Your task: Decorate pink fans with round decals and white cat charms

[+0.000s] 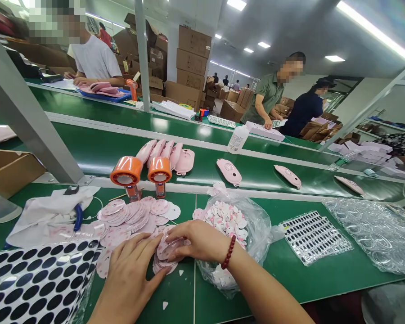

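Observation:
Thin pink round discs with a printed pattern lie in a loose pile (131,218), and a small stack (165,265) of them sits between my hands. My left hand (131,265) holds the stack's left side, thumb at its lower edge and fingers along the upper side. Curled over the top discs from the right, my right hand (199,240) wears a dark red bead bracelet (228,253); its fingertips are partly hidden. Just right of it, a clear plastic bag (258,220) holds many small white-and-pink pieces (226,218).
Two orange handheld fans (126,173) stand behind the discs. Pink oval cases (228,172) rest on the green conveyor belt (202,180). Sheets of black oval stickers (37,279) lie left and right (315,236). A metal post (30,103) rises at left. Several people work across the line.

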The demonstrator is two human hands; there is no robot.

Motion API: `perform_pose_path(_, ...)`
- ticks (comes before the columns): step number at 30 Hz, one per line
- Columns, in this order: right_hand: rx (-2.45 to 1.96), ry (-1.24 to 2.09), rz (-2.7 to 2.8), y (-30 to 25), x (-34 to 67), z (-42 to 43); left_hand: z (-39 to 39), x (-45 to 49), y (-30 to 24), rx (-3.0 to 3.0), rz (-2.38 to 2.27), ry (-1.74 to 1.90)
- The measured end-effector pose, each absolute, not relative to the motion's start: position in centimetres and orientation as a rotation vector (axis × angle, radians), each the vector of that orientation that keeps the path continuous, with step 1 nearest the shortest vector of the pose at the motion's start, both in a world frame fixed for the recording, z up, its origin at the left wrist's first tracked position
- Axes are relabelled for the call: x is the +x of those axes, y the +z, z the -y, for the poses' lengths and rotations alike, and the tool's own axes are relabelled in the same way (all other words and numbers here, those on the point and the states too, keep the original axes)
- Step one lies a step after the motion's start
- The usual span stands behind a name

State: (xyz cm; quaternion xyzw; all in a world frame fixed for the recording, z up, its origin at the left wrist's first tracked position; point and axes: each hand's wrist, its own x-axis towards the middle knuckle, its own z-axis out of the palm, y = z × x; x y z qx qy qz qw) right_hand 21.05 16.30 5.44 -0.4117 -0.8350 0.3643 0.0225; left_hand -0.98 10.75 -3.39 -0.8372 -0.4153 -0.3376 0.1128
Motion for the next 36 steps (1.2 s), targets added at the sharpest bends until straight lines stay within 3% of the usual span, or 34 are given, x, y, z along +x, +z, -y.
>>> perform_pose_path(17,-1.413,0.957,2.725,5.5,20.3,-17.8,-11.1,-1.2,-2.9,-2.459,1.194,-1.009)
perform_pose_path(28,-1.640,0.733,2.583,4.1,19.7,-12.7,-12.1,-2.1,-3.9,-2.557,1.104,-0.865)
perform_pose_path(36,-1.412,0.836,2.622,2.7,21.0,-13.6,-12.0,-2.3,-4.1,-2.572,1.110,-0.881)
